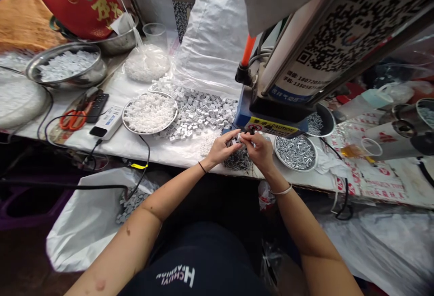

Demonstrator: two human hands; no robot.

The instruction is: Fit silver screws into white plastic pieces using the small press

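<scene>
My left hand (220,148) is closed, its fingertips around a small pale grey plastic piece (234,141) in front of the press. Close against it, my right hand (258,150) pinches at the same spot; fingers hide what lies between its tips. Below both hands lies a heap of small metal pins (239,160). Just left of them is a small pile of white plastic bits (207,143), with many grey square plastic pieces (203,110) spread behind. A round dish of metal pins (295,152) stands right of my right hand.
The blue-based press (278,126) with its upright column rises directly behind my hands. Left are a dish of white beads (149,113), a white power bank (106,122), orange scissors (73,119) and a metal bowl (96,72). Cables hang over the table's front edge.
</scene>
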